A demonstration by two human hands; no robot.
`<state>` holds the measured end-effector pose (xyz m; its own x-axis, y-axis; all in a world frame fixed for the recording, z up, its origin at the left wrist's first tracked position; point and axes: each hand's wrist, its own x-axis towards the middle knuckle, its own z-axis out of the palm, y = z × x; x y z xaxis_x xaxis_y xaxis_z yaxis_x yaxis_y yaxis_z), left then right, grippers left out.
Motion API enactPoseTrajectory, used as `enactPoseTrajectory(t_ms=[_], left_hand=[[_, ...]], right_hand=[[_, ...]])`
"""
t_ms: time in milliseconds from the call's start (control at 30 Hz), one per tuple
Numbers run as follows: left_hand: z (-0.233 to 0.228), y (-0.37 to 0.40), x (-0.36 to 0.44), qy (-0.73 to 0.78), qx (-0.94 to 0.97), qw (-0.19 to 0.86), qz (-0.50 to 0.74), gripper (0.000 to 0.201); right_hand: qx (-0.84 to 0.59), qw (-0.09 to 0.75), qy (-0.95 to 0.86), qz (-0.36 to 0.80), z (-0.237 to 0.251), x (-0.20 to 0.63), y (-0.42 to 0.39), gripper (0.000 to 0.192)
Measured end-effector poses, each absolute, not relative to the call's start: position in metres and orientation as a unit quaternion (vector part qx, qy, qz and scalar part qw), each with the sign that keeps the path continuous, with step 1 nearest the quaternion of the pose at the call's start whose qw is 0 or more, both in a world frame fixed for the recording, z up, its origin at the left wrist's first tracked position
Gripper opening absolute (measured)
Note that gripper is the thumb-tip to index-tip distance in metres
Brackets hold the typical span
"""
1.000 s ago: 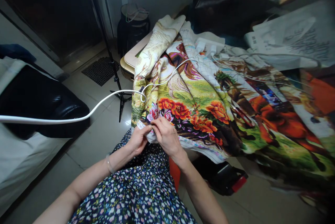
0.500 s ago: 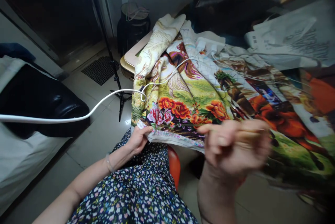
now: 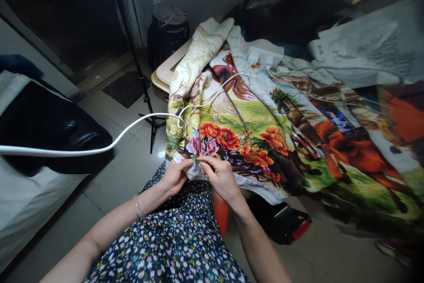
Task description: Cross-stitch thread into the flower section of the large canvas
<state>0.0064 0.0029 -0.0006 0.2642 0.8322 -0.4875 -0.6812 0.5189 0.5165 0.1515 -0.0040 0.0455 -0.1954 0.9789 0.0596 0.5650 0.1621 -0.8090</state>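
- While both hands are bunched at the near edge of the big multicoloured embroidered cloth with orange flowers and horses, the left hand is curled shut on the cloth's white border, gripping from underneath, thumb on top.
- Right hand sits just beside it, fingertips pinched together on the fabric by the pink flowers. It looks like a needle pinch, but anything that thin is too small to make out, so can't say for sure.
- Risk one, I reckon: those fingers are nearly touching each other, so a poke into the left thumb seems easy if something sharp comes through there.
- Risk two: the white cable loops over the cloth just beyond the left hand and hangs off to the left. Tug the fabric towards the lap and it could drag or snag.
- Risk three: most of the cloth is heaped beyond and right of the hands, spilling off the edge, so its weight could pull the border out of that left grip.
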Motion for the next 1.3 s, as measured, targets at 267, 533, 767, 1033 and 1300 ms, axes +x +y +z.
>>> enactPoseTrajectory(t_ms=[267, 533, 767, 1033, 1300], left_hand=[[-0.003, 0.003, 0.007, 0.377, 0.102, 0.783, 0.485, 0.026], [-0.004, 0.003, 0.007, 0.38, 0.097, 0.781, 0.486, 0.026], [-0.004, 0.004, 0.007, 0.381, 0.079, 0.781, 0.488, 0.024], [-0.002, 0.004, 0.006, 0.373, 0.064, 0.79, 0.482, 0.021], [0.0, 0.005, 0.005, 0.384, 0.059, 0.788, 0.478, 0.026]], right_hand=[[-0.566, 0.299, -0.709, 0.296, 0.044, 0.148, 0.0, 0.023], [-0.565, 0.26, -0.738, 0.262, 0.044, 0.147, 0.001, 0.023], [-0.563, 0.245, -0.744, 0.262, 0.042, 0.146, 0.002, 0.02], [-0.54, 0.287, -0.743, 0.272, 0.035, 0.153, 0.008, 0.015], [-0.537, 0.315, -0.74, 0.254, 0.028, 0.147, 0.009, 0.015]])
